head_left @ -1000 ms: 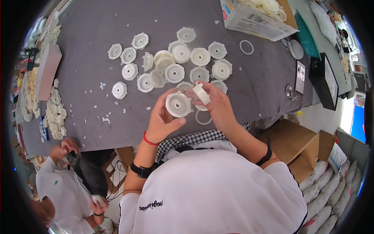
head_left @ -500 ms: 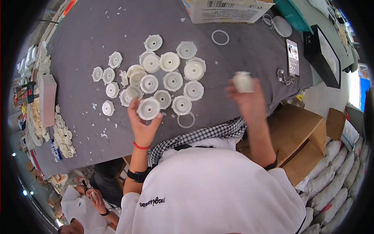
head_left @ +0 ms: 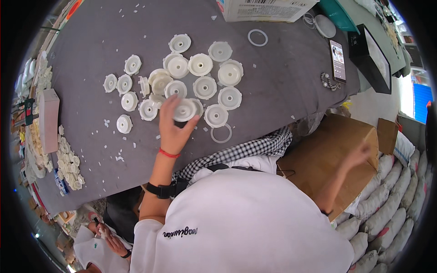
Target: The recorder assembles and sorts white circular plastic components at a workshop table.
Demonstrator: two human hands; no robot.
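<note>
My left hand [head_left: 174,129] is closed on a white round plastic cap [head_left: 184,110] with a hole in its middle, holding it by the rim between thumb and fingers. It hangs low over the near side of a loose group of similar caps, and partly covers one of them. Several of these lie flat, such as the cap [head_left: 229,73] at the right of the group; a few overlap or stand on edge. Off to the right, my right hand [head_left: 357,157] is over a brown cardboard box [head_left: 314,164]. It is blurred, so its fingers and anything in them cannot be made out.
Two thin white rings, one ring [head_left: 257,37] far and one ring [head_left: 221,133] near, lie on the grey cloth [head_left: 282,86]. A phone [head_left: 337,61], a bracelet [head_left: 328,82] and a black box [head_left: 371,59] are at right. Another person's hands [head_left: 111,239] show at lower left.
My right hand has swung from above the table to over the cardboard box; the white piece it carried no longer shows. My left hand has lowered its cap toward the group.
</note>
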